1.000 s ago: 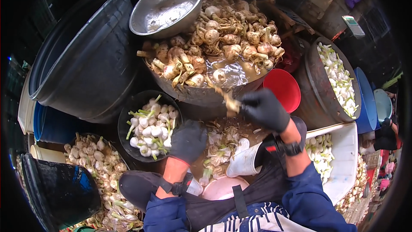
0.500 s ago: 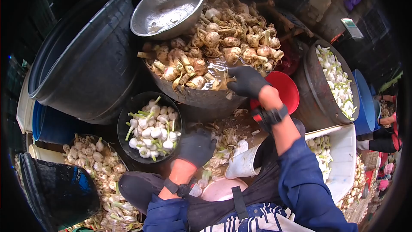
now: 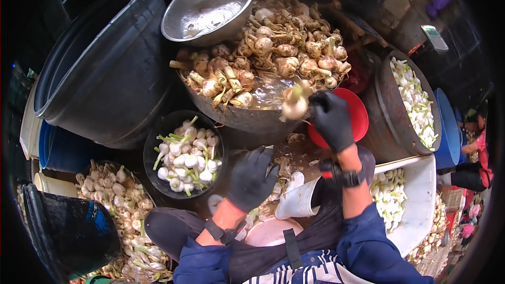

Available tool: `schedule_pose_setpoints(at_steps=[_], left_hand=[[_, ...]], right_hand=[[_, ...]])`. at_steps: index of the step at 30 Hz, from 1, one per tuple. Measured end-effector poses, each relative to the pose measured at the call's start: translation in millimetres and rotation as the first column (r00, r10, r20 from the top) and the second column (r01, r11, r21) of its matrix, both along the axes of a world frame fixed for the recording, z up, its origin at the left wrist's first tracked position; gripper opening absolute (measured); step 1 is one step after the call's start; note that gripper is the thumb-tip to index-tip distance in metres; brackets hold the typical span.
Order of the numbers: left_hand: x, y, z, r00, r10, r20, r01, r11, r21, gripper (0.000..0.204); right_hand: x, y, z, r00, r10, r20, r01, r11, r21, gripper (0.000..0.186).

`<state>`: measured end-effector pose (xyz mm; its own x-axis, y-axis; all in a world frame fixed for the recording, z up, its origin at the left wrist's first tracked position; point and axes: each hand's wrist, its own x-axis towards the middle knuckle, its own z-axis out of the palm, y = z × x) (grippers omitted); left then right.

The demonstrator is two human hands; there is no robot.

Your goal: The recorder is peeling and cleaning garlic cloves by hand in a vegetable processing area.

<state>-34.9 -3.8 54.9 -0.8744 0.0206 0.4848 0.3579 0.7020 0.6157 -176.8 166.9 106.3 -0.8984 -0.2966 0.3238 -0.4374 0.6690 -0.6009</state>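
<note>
My right hand [image 3: 330,118], in a black glove, is closed on a garlic bulb [image 3: 294,104] with a pale green neck, just over the near rim of a large metal tub [image 3: 210,106] of water and soiled garlic [image 3: 286,66]. My left hand [image 3: 252,179], also gloved, is lower, fingers slightly bent and apart with nothing visible in them. It is beside a black bowl [image 3: 158,181] of white, peeled garlic with green stems [image 3: 189,160] and above loose skins on the floor. A red bucket [image 3: 353,121] stands behind my right hand.
A steel bowl [image 3: 208,13] sits atop the tub. Dark barrels [image 3: 100,68] and buckets crowd the left, above piled garlic [image 3: 115,200]. At right are a drum of cleaned garlic [image 3: 413,100], a white crate [image 3: 423,205], a blue barrel [image 3: 447,131] and part of another person [image 3: 476,163].
My right hand first held brown scraps, then reached into the tub, and has since drawn back toward me with a bulb. My left hand has risen and shifted rightward from the bowl.
</note>
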Motion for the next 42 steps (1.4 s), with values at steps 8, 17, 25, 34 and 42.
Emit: schedule_pose_setpoints(at_steps=[8,17,25,34,42], left_hand=[[-10.6,18.6,-43.9,0.956,-0.260,0.134,0.049,0.596,0.801,0.060],[5.5,-31.5,-19.9,0.909,-0.084,0.408,-0.333,0.442,0.833,0.030],[5.9,-38.8,-11.9,0.808,-0.077,0.584,-0.553,0.244,0.797,0.024],[2.4,-33.9,-8.7,0.647,-0.213,0.732,-0.692,0.240,0.681,0.018],[11.7,-24.9,-74.1,0.607,-0.067,0.792,-0.776,0.164,0.609,0.026]], right_hand=[[67.1,-21.8,-71.2,0.916,0.282,0.286,-0.106,0.856,-0.506,0.033],[53.1,-0.6,-151.1,0.536,0.056,0.843,-0.218,0.973,0.074,0.034],[65.6,-50.8,-305.0,0.762,-0.006,0.647,-0.320,0.866,0.385,0.047],[54.2,-95.8,-365.8,0.730,0.008,0.683,-0.384,0.832,0.401,0.060],[69.5,-69.4,-276.6,0.794,0.124,0.596,0.034,0.968,-0.248,0.063]])
